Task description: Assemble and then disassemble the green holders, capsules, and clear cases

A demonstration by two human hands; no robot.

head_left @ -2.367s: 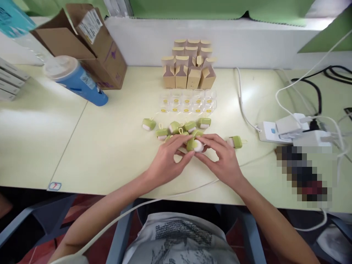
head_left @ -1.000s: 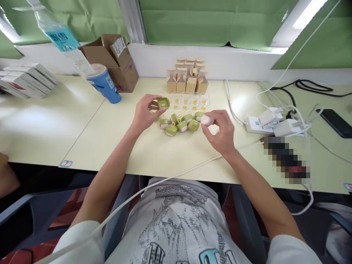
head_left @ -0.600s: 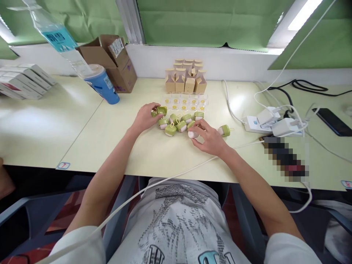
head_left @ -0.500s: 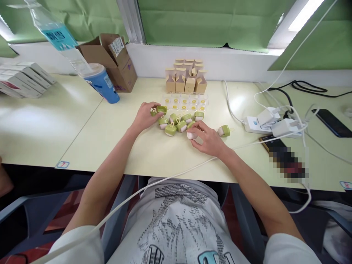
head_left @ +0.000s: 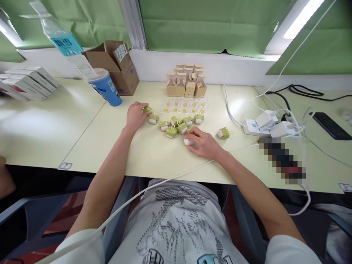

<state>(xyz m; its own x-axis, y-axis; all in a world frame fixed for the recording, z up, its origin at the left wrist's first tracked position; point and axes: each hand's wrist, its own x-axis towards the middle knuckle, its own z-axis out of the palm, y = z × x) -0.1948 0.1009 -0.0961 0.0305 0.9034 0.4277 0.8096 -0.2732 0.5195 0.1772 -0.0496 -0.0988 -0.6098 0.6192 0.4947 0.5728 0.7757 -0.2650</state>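
Observation:
My left hand is closed around a small green case-like piece left of the group. Just by its fingertips stands a small green-and-white piece with a loop. Several similar green-and-white pieces cluster on the table between my hands. At the right of the cluster, my right hand pinches a small white rounded piece; its far side is hidden by the fingers. One more green-and-white piece lies apart, right of that hand.
Behind the cluster lies a clear plastic tray with yellow dots, then several open small cardboard boxes. A blue cup and a brown carton stand left. A power strip sits right. A white cable crosses in front.
My left hand has moved left with the green piece, and a green-and-white piece now stands apart beside it. My right hand, still pinching the white piece, has shifted slightly left and nearer.

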